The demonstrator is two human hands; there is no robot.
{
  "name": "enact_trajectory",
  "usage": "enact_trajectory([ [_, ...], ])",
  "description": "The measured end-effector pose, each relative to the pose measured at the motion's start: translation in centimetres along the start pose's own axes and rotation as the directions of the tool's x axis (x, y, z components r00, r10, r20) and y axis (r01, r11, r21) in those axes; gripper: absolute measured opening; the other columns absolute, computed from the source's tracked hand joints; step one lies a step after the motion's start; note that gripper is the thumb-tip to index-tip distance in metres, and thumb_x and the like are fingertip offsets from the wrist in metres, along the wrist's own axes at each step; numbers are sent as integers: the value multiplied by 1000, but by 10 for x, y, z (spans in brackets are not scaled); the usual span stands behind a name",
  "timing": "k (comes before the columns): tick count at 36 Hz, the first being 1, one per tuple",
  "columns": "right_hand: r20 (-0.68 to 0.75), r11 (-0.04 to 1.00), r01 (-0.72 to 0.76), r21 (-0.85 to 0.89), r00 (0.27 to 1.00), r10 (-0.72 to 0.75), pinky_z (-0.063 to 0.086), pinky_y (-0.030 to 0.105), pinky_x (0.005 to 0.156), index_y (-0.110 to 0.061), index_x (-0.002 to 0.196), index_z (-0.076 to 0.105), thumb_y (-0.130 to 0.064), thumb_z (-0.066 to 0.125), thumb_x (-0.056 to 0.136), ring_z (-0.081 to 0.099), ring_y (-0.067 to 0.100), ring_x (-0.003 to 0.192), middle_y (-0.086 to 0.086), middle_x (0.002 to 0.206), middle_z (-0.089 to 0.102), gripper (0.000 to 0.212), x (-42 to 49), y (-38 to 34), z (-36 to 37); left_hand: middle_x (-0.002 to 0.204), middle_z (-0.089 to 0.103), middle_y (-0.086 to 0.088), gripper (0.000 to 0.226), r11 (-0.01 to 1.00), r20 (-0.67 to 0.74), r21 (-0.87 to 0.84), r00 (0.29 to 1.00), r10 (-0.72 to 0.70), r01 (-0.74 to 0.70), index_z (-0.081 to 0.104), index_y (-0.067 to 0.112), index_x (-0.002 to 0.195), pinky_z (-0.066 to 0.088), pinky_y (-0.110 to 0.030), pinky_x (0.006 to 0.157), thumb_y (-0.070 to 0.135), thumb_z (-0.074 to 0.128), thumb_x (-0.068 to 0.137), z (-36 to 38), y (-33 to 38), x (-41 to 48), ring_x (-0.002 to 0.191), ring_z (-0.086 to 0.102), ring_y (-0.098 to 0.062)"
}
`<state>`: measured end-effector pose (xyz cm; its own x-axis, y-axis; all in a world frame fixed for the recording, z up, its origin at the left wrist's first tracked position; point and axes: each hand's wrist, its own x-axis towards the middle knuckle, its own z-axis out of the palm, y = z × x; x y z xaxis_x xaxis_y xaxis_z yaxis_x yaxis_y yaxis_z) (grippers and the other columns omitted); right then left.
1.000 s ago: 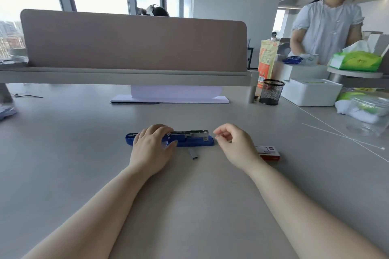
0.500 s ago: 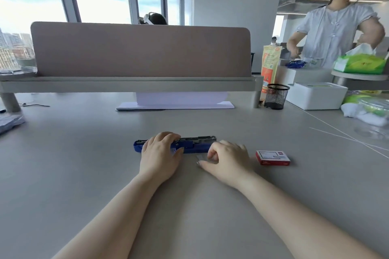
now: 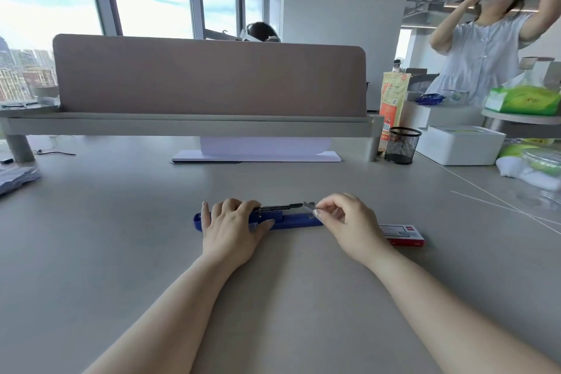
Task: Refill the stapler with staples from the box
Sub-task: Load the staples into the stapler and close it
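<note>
A blue stapler (image 3: 296,219) lies opened flat on the grey desk, its metal staple channel (image 3: 280,207) facing up. My left hand (image 3: 232,229) presses down on the stapler's left half. My right hand (image 3: 349,226) pinches a short silver strip of staples (image 3: 309,206) between thumb and forefinger, its tip at the right end of the channel. The red and white staple box (image 3: 403,234) lies on the desk just right of my right hand, partly hidden by my wrist.
A beige divider on a shelf (image 3: 188,124) runs across the back of the desk. At the right stand a black mesh cup (image 3: 402,146), a white box (image 3: 460,144), tissue packs and a clear container (image 3: 543,173). A person (image 3: 482,48) stands at the far right.
My right hand picked the staple strip off the desk in front of the stapler and raised it to the channel's right end. My left hand stayed on the stapler.
</note>
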<state>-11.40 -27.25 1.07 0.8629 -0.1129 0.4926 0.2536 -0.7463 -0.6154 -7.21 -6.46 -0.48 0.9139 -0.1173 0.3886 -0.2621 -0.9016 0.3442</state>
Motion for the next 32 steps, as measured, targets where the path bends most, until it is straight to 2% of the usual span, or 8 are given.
enact_trajectory([
  [4,-24,999,41,-15,999,-42,49,43,82,-23,82,66,-26,66,80,60,15,81,-14,79,59,3,2,1,-2,116,55,3,30,999,-32,-48,999,15,-16,57,38,109,9,-46,115,54,52,84,-1,-1,-1,121,42,-24],
  [10,-16,986,144,-87,989,-146,48,44,84,-25,81,64,-31,60,80,61,15,81,-17,80,61,7,3,3,-3,106,55,7,26,988,-58,-135,996,64,-71,61,34,100,19,-45,109,50,63,78,-1,-2,1,110,44,-22],
  [17,-32,955,217,-204,973,-228,33,31,82,-24,82,65,-31,65,79,57,18,90,-6,90,65,7,4,4,-3,101,53,11,24,983,-98,-158,992,79,-94,62,35,96,22,-45,107,45,68,75,-2,-2,0,108,45,-20],
  [22,-23,936,249,-250,965,-263,31,31,81,-24,82,67,-33,65,76,57,22,89,-3,91,65,11,4,5,-2,100,51,12,24,981,-109,-167,991,78,-96,62,35,95,23,-45,106,45,69,75,-1,-2,0,107,45,-19],
  [29,-27,925,275,-262,956,-292,26,27,80,-25,82,67,-35,64,75,57,20,91,-6,91,66,12,5,4,-2,101,52,11,24,981,-107,-165,991,82,-99,61,35,96,23,-44,107,45,68,75,-2,-3,-1,106,44,-19],
  [32,-25,922,285,-263,953,-301,28,29,81,-25,81,67,-33,67,74,57,20,91,-6,91,66,11,4,4,-1,103,52,11,24,982,-99,-162,992,79,-94,61,36,96,22,-47,108,45,68,75,-2,-3,-1,107,44,-19],
])
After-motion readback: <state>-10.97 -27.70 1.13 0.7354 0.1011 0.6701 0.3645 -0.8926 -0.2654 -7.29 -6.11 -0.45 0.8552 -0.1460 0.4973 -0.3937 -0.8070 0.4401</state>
